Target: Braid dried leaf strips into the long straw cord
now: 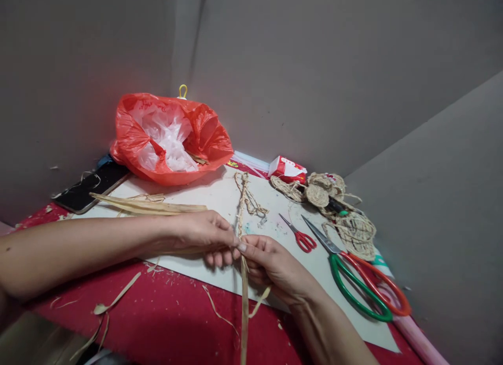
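Grey walls (314,82) meet in a corner behind a table with a red top (168,312), on which a white sheet (214,189) is laid. Over its near edge, the left hand (214,236) and right hand (271,263) meet, thumbs and forefingers pinched closed on the near end of a straw-coloured braid (242,202); the other fingers are loosely curled. The braid runs away from the fingertips across the sheet, a thinner looped cord (255,205) lying just beside it on the right. Below the pinch a long flat strip (244,312) hangs down, and a shorter one (260,302) sticks out under the right hand. Beyond the left forearm lie dry leaf strips (157,203). To the right are small red-handled scissors (304,242) and, next to them, large scissors (333,247) with one green and one red-orange handle, both pairs apart from the hands. Farther back, woven pieces (356,231) are heaped near a red packet (288,169). At the far left, a red plastic bag (212,140) stands open around crumpled white plastic (168,140), beside a dark phone (94,187).
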The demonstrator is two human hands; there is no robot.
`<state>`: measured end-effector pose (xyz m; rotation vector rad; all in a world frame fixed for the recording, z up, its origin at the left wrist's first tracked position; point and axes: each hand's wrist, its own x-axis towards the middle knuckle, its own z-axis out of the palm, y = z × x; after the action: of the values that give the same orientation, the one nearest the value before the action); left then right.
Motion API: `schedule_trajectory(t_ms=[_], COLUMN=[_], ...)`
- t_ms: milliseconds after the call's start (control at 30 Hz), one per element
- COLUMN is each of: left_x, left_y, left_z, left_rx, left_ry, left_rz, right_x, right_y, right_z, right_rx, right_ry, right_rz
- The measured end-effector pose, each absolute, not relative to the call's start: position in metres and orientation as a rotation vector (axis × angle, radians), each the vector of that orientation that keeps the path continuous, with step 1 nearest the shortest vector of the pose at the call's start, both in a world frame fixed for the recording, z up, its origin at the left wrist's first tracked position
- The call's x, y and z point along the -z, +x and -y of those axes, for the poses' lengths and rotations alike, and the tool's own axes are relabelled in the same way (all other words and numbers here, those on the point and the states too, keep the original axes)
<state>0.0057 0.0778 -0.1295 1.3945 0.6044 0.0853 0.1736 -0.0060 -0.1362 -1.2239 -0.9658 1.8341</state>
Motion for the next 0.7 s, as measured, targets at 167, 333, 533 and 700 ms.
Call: schedule_trajectory(t_ms=[167, 333, 533, 700], left_x=[0.125, 0.104, 0.062, 0.045], left_y=[0.002, -0.007, -0.032, -0.047], left_z=[-0.082, -0.102, -0.126, -0.132], left_rx=[-0.117, -0.190, -0.673, -0.985], left_ry=[1.494, 1.646, 1.792, 2.072], left_rz=[-0.644, -0.687, -0.921, -1.123], right_x=[0.136, 0.131, 0.130, 0.126], right_y=[0.179, 0.182, 0.192, 0.196], right_z=[0.004, 0.004, 0.002, -0.001], right_rx=[-1.819, -1.836, -1.895, -1.906], right_ry=[-1.278, -1.262, -1.152, -0.994], right_rz=[1.069, 1.041, 0.985, 0.915])
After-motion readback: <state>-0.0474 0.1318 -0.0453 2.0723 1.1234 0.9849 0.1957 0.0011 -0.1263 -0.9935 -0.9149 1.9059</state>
